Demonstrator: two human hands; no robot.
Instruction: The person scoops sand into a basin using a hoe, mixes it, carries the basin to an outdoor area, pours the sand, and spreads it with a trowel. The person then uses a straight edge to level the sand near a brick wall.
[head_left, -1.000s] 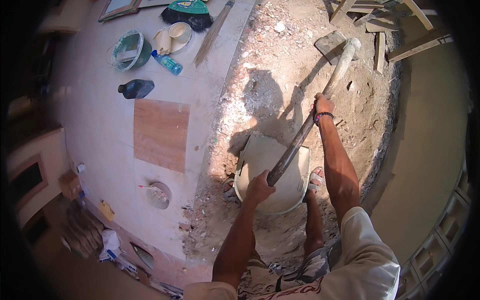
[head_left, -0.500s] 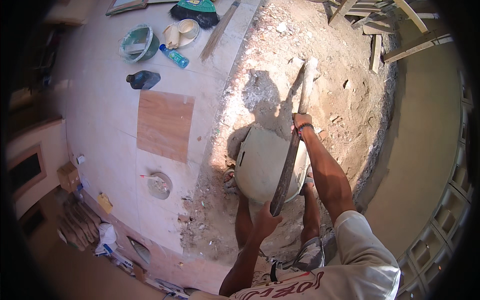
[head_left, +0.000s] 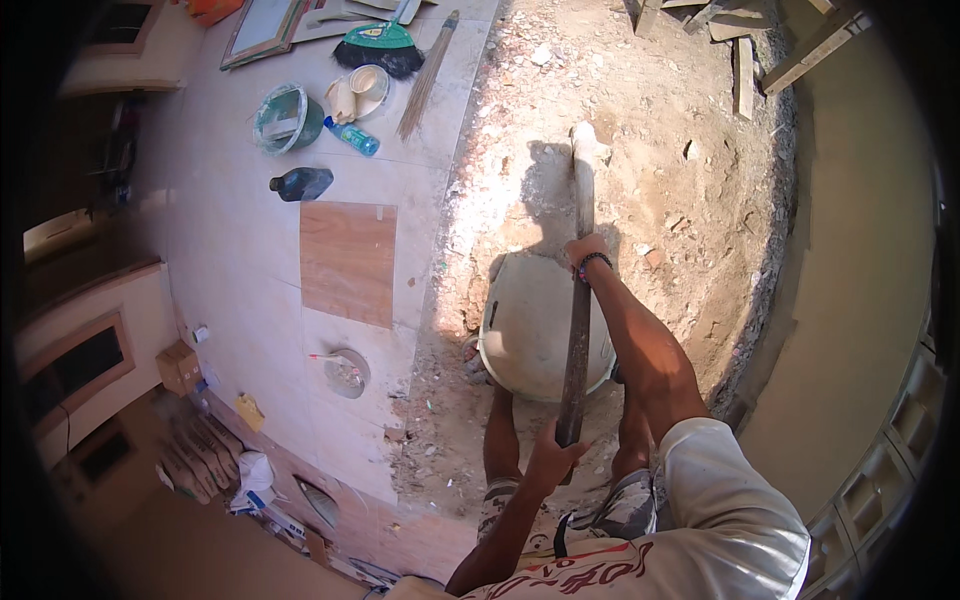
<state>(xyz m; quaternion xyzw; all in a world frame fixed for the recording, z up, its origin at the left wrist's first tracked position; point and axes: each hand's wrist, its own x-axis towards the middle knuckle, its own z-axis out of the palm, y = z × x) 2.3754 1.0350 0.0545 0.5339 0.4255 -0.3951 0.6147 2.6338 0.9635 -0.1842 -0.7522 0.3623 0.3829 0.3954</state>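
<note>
Hoe [head_left: 577, 330] is in both your hands, shaft running almost straight away from you, head end well beyond your right fingers. Left hand [head_left: 552, 458]: fingers closed round the butt end, nearest your body. Right hand [head_left: 588, 252]: fingers curled shut round the shaft farther up, so it's the hand nearer the head. Blade edge can't be made out; can't tell if the head touches the ground. Shaft crosses over the right part of the tub [head_left: 520, 330], which sits between your two grips; contact unclear. Dirt [head_left: 650, 190] spreads ahead and right of your right fingers.

Versus a second ago: shaft slanted off to the right then, flat blade showing; now it's swung leftward, nearly in line with you, and both hands sit lower in view.

Farther out, left of your fingers: board [head_left: 348, 262] and bowl [head_left: 347, 373] on the tile floor [head_left: 250, 240].
</note>
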